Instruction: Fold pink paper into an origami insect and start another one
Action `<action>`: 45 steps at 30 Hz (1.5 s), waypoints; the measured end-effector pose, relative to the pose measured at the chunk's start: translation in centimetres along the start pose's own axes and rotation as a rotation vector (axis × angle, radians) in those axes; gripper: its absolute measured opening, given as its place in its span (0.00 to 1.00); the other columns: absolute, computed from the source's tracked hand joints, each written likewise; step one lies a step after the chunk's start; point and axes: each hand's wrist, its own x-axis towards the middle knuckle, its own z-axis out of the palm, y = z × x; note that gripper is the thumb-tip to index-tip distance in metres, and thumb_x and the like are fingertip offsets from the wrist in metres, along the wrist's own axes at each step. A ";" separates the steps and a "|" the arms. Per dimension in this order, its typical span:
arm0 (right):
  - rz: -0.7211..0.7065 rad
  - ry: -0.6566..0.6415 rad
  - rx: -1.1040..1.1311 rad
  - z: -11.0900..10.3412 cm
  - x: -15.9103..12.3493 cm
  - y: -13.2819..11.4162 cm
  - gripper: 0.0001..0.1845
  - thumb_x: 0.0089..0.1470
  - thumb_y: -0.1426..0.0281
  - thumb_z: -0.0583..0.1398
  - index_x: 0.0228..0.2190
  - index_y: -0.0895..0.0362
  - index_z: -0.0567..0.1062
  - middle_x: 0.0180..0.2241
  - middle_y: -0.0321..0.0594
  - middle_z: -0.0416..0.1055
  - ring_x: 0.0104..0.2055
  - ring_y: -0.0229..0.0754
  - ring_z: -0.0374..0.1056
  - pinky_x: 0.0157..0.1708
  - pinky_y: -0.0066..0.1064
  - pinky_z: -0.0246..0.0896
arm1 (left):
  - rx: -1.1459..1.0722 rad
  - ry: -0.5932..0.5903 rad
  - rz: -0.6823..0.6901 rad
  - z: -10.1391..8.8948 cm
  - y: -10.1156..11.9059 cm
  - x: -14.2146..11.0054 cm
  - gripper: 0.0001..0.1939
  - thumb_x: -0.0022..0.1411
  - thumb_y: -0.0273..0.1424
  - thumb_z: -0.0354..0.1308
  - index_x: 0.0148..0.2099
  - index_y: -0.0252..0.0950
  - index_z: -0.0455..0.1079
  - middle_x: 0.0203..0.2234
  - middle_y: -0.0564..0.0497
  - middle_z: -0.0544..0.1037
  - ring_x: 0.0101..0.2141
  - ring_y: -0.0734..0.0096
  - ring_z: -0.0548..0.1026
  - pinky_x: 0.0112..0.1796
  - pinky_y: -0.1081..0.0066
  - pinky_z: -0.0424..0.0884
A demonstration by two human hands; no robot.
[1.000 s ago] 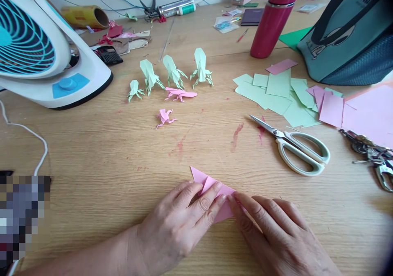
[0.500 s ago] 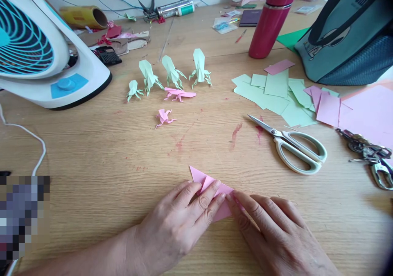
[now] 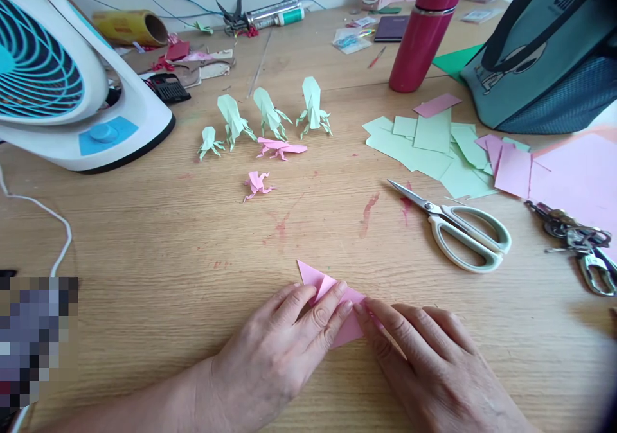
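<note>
A small folded pink paper [image 3: 315, 276] lies flat on the wooden table [image 3: 144, 240] near the front edge. My left hand [image 3: 284, 349] presses its fingers down on the paper's left part. My right hand [image 3: 429, 362] lies beside it, with its fingertips on the paper's right edge. Most of the sheet is hidden under both hands; only a pointed corner shows at the top left.
Several green origami figures [image 3: 270, 115] and two pink origami figures [image 3: 258, 184] stand behind. White-handled scissors [image 3: 457, 227] lie to the right, by loose green paper pieces [image 3: 434, 147] and pink paper pieces [image 3: 573, 176], keys [image 3: 578, 243], a red bottle [image 3: 421, 31], a teal bag [image 3: 544, 54]. A fan [image 3: 62, 79] is at left.
Both hands stay on the pink paper; the right fingertips have shifted slightly along its edge. The view has drifted a little.
</note>
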 end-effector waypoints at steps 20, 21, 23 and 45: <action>0.119 0.013 -0.162 -0.2 -1.2 -2.0 0.22 0.58 0.78 0.53 0.53 0.60 0.72 0.32 0.45 0.71 0.30 0.45 0.62 0.29 0.38 0.59 | 0.019 0.061 -0.016 0.3 0.4 -0.1 0.27 0.70 0.20 0.33 0.60 0.29 0.67 0.59 0.46 0.71 0.52 0.62 0.73 0.52 0.63 0.68; 0.124 0.012 -0.174 -0.3 -1.2 -2.1 0.22 0.59 0.78 0.53 0.53 0.60 0.72 0.31 0.44 0.71 0.30 0.44 0.61 0.28 0.38 0.58 | 0.016 0.063 -0.019 0.3 0.5 -0.1 0.27 0.70 0.20 0.33 0.60 0.29 0.67 0.59 0.46 0.71 0.53 0.62 0.72 0.52 0.63 0.67; 0.138 0.011 -0.197 -0.4 -1.2 -2.2 0.21 0.60 0.78 0.54 0.54 0.60 0.72 0.30 0.43 0.70 0.28 0.44 0.61 0.27 0.37 0.57 | 0.016 0.070 -0.027 0.3 0.6 -0.1 0.27 0.70 0.20 0.32 0.61 0.29 0.67 0.58 0.46 0.72 0.53 0.63 0.72 0.52 0.63 0.66; 0.158 -0.025 -0.297 -0.6 -1.9 -1.6 0.15 0.63 0.74 0.54 0.46 0.63 0.76 0.29 0.42 0.69 0.28 0.42 0.61 0.28 0.38 0.53 | 0.007 0.035 -0.045 0.4 0.6 0.0 0.26 0.71 0.22 0.34 0.61 0.31 0.67 0.59 0.48 0.71 0.50 0.61 0.71 0.50 0.63 0.68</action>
